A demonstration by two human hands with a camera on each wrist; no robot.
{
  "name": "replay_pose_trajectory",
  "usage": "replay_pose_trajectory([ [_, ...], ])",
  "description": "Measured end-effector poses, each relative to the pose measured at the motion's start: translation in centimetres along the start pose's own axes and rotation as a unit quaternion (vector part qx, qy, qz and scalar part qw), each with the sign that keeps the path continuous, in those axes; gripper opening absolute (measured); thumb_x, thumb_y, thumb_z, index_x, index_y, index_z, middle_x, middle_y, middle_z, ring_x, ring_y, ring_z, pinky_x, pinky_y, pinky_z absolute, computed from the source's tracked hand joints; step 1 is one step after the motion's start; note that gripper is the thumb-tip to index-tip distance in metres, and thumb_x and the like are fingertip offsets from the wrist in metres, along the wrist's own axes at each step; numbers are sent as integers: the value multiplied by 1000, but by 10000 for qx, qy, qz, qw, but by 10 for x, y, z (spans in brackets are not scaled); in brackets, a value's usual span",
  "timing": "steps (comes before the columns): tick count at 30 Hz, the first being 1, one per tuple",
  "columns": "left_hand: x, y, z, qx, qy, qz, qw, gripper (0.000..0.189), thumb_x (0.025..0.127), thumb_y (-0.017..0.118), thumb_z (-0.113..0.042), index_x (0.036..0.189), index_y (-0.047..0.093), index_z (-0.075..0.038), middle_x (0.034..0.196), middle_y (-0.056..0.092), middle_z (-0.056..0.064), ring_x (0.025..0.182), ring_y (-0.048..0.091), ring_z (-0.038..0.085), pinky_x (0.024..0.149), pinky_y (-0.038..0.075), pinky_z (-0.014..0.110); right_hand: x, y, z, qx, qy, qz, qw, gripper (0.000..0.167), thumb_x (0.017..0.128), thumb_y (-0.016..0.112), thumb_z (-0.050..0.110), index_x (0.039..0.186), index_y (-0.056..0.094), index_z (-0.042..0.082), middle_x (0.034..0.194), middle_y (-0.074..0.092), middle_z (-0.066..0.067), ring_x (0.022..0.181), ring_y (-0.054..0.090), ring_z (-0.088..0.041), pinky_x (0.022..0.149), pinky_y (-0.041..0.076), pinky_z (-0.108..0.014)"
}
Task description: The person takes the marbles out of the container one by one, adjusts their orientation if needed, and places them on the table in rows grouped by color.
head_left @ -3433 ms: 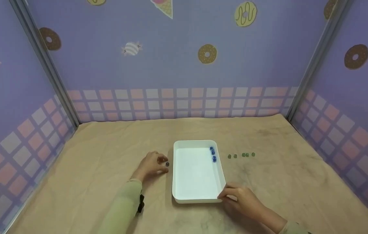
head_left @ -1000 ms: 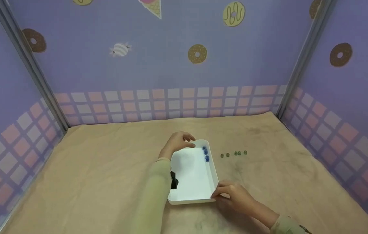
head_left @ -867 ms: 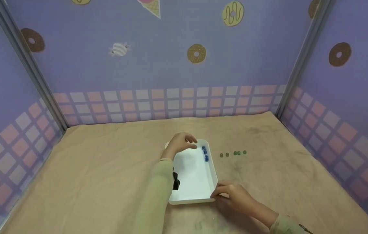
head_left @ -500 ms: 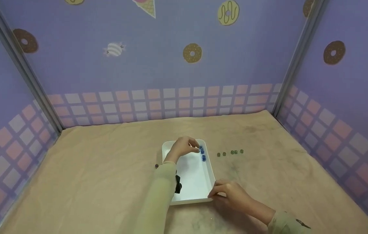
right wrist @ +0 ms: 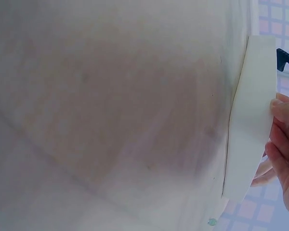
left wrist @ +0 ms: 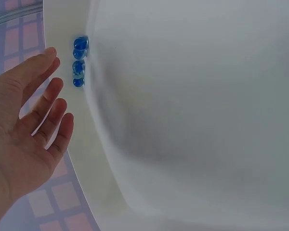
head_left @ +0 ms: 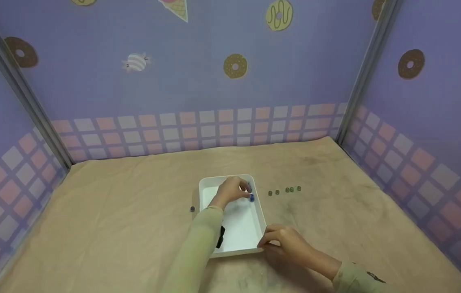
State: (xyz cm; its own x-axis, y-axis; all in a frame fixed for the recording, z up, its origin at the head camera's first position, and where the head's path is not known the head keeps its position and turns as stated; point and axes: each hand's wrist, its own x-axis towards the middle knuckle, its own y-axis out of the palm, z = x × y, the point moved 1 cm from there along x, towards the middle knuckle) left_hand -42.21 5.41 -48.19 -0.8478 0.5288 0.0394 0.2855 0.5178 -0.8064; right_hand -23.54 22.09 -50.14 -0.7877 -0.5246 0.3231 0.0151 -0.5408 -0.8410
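Observation:
A white rectangular tray [head_left: 238,232] lies on the cloth. Along its right inner wall sit blue glass marbles [head_left: 251,197], partly covered by fingers in the head view. My left hand [head_left: 232,189] is over the tray's far right part, fingers loosely bent. The left wrist view has the marbles [left wrist: 79,72] just past the fingertips [left wrist: 50,52], with nothing held. At the near right corner, my right hand [head_left: 287,243] pinches the tray's rim; the right wrist view shows thumb and fingers [right wrist: 279,156] at the tray wall [right wrist: 250,120].
Several green marbles [head_left: 287,190] stand in a row on the cloth to the tray's right. A single dark blue marble [head_left: 192,209] lies just left of the tray. Patterned panels [head_left: 153,89] enclose the cloth-covered table [head_left: 112,219] at the back and both sides.
My left hand has moved from the dark marble left of the tray across to the blue marbles inside. That dark marble stays on the cloth. My right hand keeps holding the corner.

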Motion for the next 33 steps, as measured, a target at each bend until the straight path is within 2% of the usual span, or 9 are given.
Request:
replay_pose_trajectory([
  [4,1,6,0,-10,30,10,10000,12,85,77,-18,95,78,-11,99,74,6,90,60,18,84,51,38,-1,1,0,16,19,-18,10000,9,87,74,12,89,79,18,84,68,8,82,61,-2,70,54,-21],
  [8,0,13,2,128,-89,162,9997,12,86,77,-18,96,78,-12,100,73,6,88,57,15,84,50,36,-1,1,1,22,-79,-102,9999,7,87,74,13,88,79,18,84,68,8,81,61,-3,69,55,-24],
  [14,1,23,4,258,-196,344,9989,15,85,78,-17,98,77,-11,96,73,3,78,54,12,75,49,30,-2,2,0,35,-22,-152,9999,5,86,75,14,87,79,18,83,67,9,81,61,-1,70,53,-19],
  [17,2,27,4,275,-147,298,9991,15,83,79,-17,97,77,-11,95,75,2,78,58,12,75,51,30,-2,2,-1,44,-83,-194,9998,6,85,75,14,87,79,18,83,67,8,80,61,-2,69,52,-17],
  [23,1,29,3,306,-12,156,9994,13,83,79,-15,95,78,-13,97,77,1,92,68,18,88,54,36,-1,2,-1,93,-162,-204,9996,5,86,74,15,87,79,16,83,68,6,79,62,-4,68,55,-21],
  [28,1,30,5,349,38,128,9993,11,83,79,-13,94,77,-11,94,76,2,84,64,15,84,54,35,-1,2,0,111,-39,-166,9998,5,86,74,16,88,79,17,85,68,7,83,64,-5,73,56,-24],
  [33,2,29,6,412,-12,120,9991,13,81,80,-14,92,76,-10,92,73,0,78,56,11,78,52,32,-3,2,-1,174,83,-162,9997,5,87,74,17,88,79,18,85,68,9,85,64,-3,76,56,-22],
])
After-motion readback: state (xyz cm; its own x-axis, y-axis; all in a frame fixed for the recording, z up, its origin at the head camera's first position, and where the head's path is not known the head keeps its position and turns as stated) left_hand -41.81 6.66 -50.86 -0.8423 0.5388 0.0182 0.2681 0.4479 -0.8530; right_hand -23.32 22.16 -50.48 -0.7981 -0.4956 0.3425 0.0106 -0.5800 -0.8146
